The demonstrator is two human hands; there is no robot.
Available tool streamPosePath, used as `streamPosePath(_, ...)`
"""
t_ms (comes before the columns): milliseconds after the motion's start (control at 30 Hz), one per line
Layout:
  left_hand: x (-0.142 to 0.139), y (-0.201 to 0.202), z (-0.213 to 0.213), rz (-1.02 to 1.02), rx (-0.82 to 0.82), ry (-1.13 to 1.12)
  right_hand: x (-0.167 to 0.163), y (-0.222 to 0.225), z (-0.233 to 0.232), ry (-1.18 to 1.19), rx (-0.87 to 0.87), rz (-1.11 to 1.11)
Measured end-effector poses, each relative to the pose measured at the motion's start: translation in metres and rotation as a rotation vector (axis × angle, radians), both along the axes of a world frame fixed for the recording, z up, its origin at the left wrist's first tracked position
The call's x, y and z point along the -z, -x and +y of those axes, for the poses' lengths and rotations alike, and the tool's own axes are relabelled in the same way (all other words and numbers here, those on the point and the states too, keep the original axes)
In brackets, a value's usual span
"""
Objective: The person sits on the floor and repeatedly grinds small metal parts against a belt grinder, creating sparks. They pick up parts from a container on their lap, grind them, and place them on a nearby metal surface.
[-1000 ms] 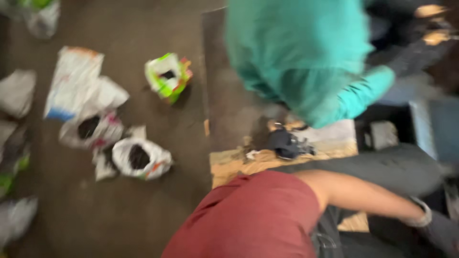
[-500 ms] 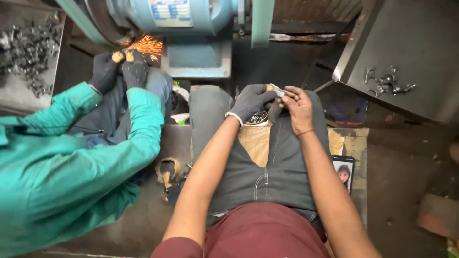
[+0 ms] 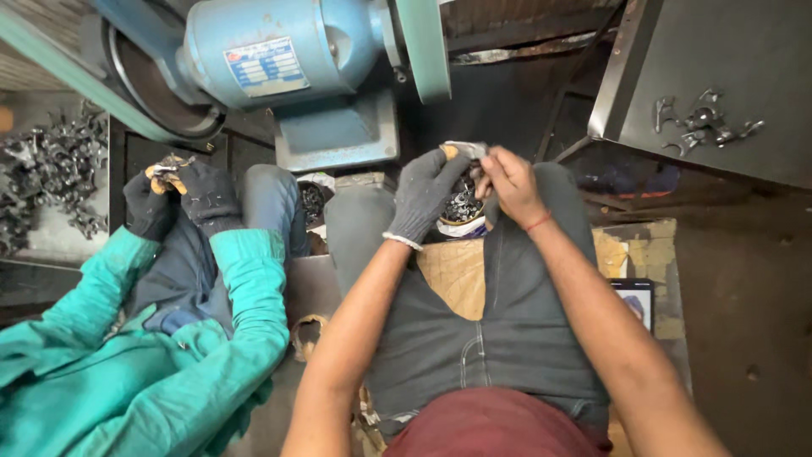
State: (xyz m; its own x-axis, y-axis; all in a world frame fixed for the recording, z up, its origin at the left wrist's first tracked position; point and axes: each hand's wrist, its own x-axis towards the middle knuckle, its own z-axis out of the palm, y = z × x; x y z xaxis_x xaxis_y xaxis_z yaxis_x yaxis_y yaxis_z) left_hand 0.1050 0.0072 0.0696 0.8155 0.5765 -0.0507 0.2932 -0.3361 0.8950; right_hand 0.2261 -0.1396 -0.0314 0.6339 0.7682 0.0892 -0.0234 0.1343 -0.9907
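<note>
Left hand (image 3: 425, 193), in a grey knit glove, is curled around a small metal part (image 3: 463, 150), and the bare right hand (image 3: 507, 179) meets it there, fingertips pinched on the same piece. That part sits up between the knees, just in front of the blue bench grinder (image 3: 279, 68). Right below the hands there's a container of dark metal pieces (image 3: 461, 207) tucked between the thighs, over a sheet of cardboard (image 3: 457, 271). Off to one side, a co-worker in a teal sleeve (image 3: 245, 288) works with two dark-gloved hands (image 3: 182, 190) near the belt wheel. More parts lie on the grey tray (image 3: 719, 76). Risk, as I judge it: that bare hand is unprotected, so a sharp edge could nick it, and a loose pinch could drop the piece into the heap.
</note>
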Motion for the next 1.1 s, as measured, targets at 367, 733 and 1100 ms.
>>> streamPosePath(367,0.043,-0.044,0.043,0.140,-0.213,0.029,0.050,-0.029,0.097,0.063,0.040,0.239)
streamPosePath(733,0.062,-0.068,0.041,0.102,-0.300,0.213,0.071,-0.050,0.097,0.021,0.053,0.354)
streamPosePath(1100,0.047,-0.051,0.026,0.044,-0.049,-0.103,0.030,-0.052,0.034,0.142,0.212,-0.248)
